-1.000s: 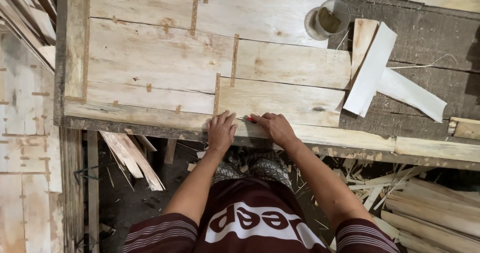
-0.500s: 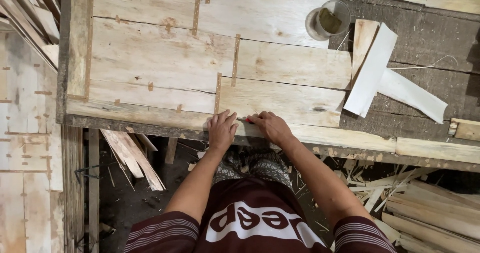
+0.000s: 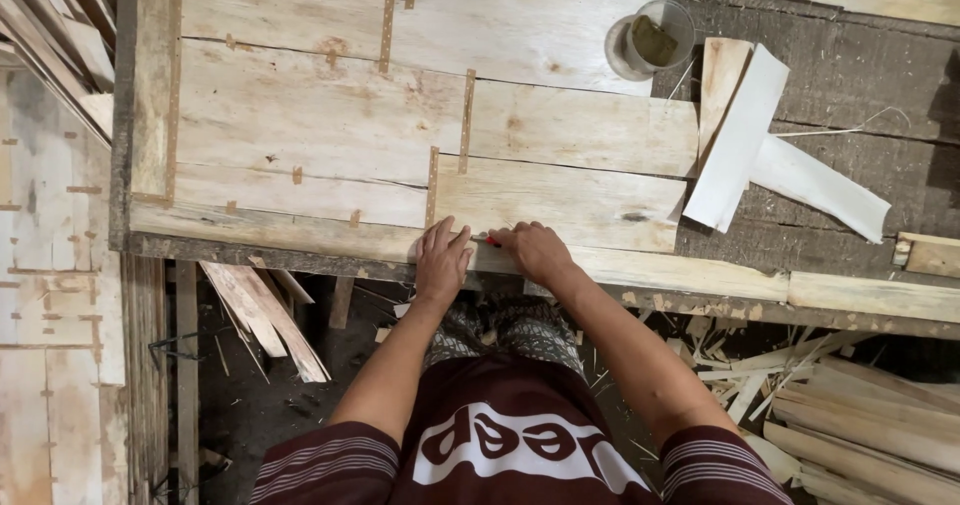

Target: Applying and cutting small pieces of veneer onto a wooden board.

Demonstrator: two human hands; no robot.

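No packages, labels, signs or screens showed anywhere around the workbench (image 3: 300,255). The nearest thing to lettering was a white print on the front of the person's maroon shirt (image 3: 505,435), just below the workbench's near edge.

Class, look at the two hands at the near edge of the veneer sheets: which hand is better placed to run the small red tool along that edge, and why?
Probably the right hand: the red tool shows at its fingertips. The left hand lies flat on the veneer sheet beside it, better placed to press the wood down.
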